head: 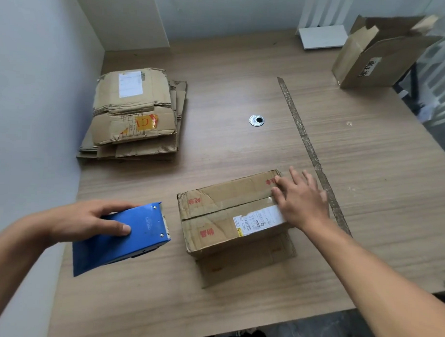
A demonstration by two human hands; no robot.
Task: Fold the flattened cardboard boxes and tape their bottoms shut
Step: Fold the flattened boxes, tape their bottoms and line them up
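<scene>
Your left hand (88, 220) grips the tape dispenser (133, 238). Your right hand (303, 204) rests with straight fingers (295, 174) on the folded box (222, 216) near the bench's (236, 307) front edge. The flattened stack (135, 115) at the left edge is yet to be done.

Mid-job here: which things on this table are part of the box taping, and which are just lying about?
Job:
blue tape dispenser in the left hand
folded box under the right hand
stack of flattened boxes
open box, far right

Lying about:
metal cable grommet
tape strip on the table
white object at the back
</scene>
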